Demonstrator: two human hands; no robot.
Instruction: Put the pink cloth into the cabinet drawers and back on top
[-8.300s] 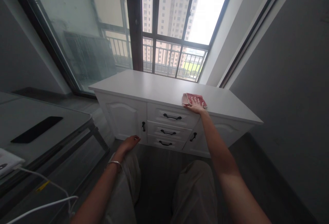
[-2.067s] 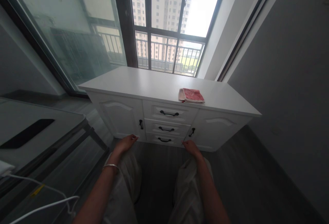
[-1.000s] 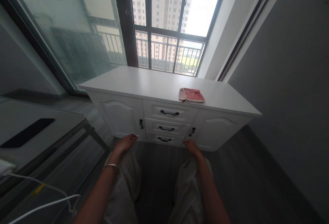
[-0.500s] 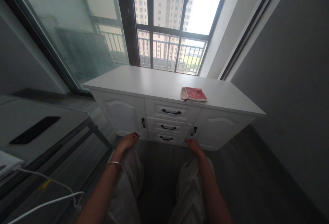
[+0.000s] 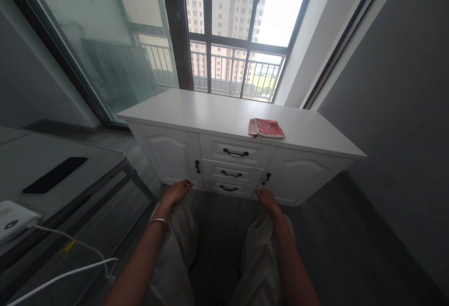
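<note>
Right hand (image 5: 266,198) curled, grip unclear, red cloth (image 5: 269,128) beyond it, atop white cabinet (image 5: 196,109)

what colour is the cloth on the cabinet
The cloth is pinkish red with paler edges, best in the head view.

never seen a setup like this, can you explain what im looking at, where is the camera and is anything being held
There is no machine here: these are a person's bare hands, seen by one camera worn on the head, looking forward and down past the knees.

Ahead stands a white cabinet with dark handles. On its top lies a folded red cloth, which neither hand touches. The left hand, with a bracelet at its wrist, and the right hand are both low, near the knees, fingers curled. It is too dim to tell whether either pinches something small. At the person's left is a table bearing a flat black object.
</note>
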